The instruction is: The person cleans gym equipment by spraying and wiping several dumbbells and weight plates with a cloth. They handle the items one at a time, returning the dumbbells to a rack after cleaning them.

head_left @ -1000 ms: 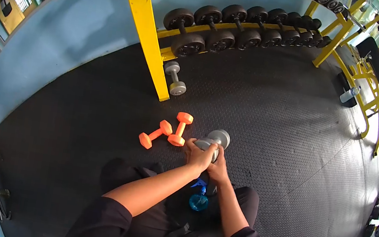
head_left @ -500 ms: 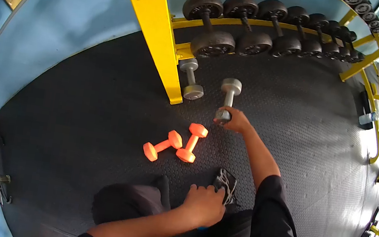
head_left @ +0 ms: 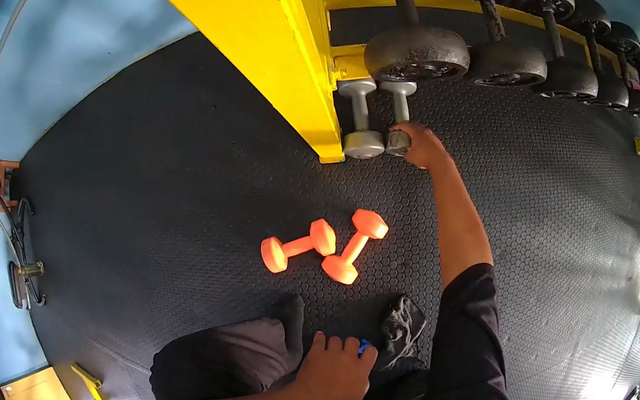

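My right hand [head_left: 421,145] is closed round the near head of a grey dumbbell [head_left: 401,109]. That dumbbell lies beside a second grey dumbbell [head_left: 361,119] on the floor, under the rack's near end. My left hand [head_left: 333,374] is held low by my legs with its fingers curled. A small blue thing [head_left: 364,346] shows at its fingertips; what it is I cannot make out. Between my legs and the rack, an orange dumbbell [head_left: 298,246] lies slanted on the floor, close to another orange dumbbell [head_left: 356,247].
A yellow upright [head_left: 270,35] of the rack stands left of the grey dumbbells. Large black dumbbells [head_left: 418,53] line the rack above them. My dark shoe [head_left: 403,328] is on the black rubber floor [head_left: 174,178]. Cable gear [head_left: 20,238] stands by the blue wall at left.
My right hand has carried the grey dumbbell toward the rack and beside the other grey one. The view has shifted closer to the rack. My left hand stays low by my legs.
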Demonstrator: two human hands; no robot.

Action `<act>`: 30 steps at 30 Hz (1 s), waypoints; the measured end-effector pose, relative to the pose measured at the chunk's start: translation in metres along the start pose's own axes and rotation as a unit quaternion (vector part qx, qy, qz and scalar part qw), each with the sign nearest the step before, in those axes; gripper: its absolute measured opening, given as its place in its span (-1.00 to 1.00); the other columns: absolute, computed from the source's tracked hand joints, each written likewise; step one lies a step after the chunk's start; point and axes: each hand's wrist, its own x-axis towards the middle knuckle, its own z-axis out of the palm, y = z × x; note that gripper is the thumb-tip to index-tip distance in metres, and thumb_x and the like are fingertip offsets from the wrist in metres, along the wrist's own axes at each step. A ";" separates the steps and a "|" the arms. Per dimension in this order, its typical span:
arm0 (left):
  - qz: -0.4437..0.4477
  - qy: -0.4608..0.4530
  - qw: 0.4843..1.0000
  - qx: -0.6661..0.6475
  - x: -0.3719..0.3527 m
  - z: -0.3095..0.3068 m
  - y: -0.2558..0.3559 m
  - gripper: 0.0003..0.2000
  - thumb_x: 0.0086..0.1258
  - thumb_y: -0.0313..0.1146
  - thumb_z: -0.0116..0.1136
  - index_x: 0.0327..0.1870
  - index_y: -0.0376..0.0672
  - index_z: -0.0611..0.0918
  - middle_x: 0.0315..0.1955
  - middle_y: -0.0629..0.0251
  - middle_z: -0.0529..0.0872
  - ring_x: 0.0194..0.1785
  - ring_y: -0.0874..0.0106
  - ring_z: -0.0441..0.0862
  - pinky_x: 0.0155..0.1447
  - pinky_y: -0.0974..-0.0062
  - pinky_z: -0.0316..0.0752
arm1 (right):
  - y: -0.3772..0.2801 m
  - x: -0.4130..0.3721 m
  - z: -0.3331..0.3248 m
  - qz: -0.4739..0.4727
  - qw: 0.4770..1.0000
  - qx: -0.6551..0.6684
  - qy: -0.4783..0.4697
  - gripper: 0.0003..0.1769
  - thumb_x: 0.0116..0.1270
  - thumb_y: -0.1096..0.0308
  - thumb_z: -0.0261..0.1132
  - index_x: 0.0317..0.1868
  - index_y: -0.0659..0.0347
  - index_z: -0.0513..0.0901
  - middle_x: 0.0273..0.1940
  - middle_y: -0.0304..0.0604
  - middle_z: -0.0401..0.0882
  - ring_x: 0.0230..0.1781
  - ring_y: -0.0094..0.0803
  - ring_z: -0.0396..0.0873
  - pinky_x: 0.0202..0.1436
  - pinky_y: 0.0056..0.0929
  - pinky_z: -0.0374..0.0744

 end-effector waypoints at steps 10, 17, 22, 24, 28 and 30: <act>0.044 0.070 0.994 0.077 0.002 0.015 0.028 -0.64 0.25 -0.23 0.22 0.04 -0.17 0.59 -0.20 0.09 0.63 -0.10 0.10 0.62 0.12 -0.05 0.42 | -0.048 -0.056 0.025 0.031 0.967 -0.164 0.191 -0.05 0.08 0.51 0.40 0.50 -0.15 0.22 0.44 0.04 0.22 0.41 0.03 0.31 0.43 -0.06 0.39; 0.149 -0.005 0.987 -0.056 0.028 0.047 0.069 -0.68 0.28 -0.36 0.11 0.05 -0.20 0.57 -0.06 0.03 0.65 0.01 0.14 0.64 0.13 0.15 0.45 | -0.087 -0.286 0.117 0.112 0.971 0.045 0.208 -0.17 0.07 0.39 0.47 0.39 0.15 0.34 0.35 0.12 0.36 0.40 0.08 0.30 0.45 -0.07 0.34; 0.200 0.116 0.953 -0.198 -0.043 0.153 -0.005 -0.70 0.37 -0.29 0.09 0.08 -0.17 0.54 -0.04 0.09 0.64 0.00 0.21 0.62 0.12 0.27 0.47 | -0.180 -0.402 0.247 0.200 0.965 0.110 0.128 -0.34 0.10 0.41 0.44 0.24 0.32 0.46 0.19 0.15 0.50 0.27 -0.02 0.42 0.33 -0.11 0.45; 0.127 0.156 0.925 -0.323 -0.115 0.211 -0.056 -0.69 0.39 -0.29 0.08 0.11 -0.16 0.52 -0.01 0.10 0.62 0.04 0.23 0.59 0.15 0.27 0.46 | -0.286 -0.426 0.324 0.174 0.967 0.181 0.034 -0.36 0.09 0.39 0.45 0.20 0.32 0.48 0.16 0.14 0.50 0.23 -0.02 0.43 0.30 -0.11 0.46; 0.188 0.267 0.778 -0.537 -0.134 0.264 -0.063 -0.68 0.43 -0.29 0.04 0.16 -0.14 0.50 0.05 0.12 0.59 0.11 0.27 0.54 0.22 0.27 0.42 | -0.255 -0.506 0.404 0.204 0.964 0.171 0.016 -0.40 0.07 0.35 0.48 0.13 0.30 0.51 0.11 0.13 0.51 0.16 0.00 0.46 0.23 -0.11 0.47; 0.244 0.317 0.661 -0.635 -0.122 0.264 -0.036 -0.67 0.45 -0.30 0.02 0.19 -0.13 0.49 0.08 0.13 0.58 0.15 0.29 0.52 0.25 0.27 0.40 | -0.223 -0.531 0.382 0.226 0.965 0.129 0.036 -0.41 0.06 0.32 0.50 0.10 0.30 0.52 0.08 0.13 0.51 0.12 0.00 0.47 0.20 -0.11 0.48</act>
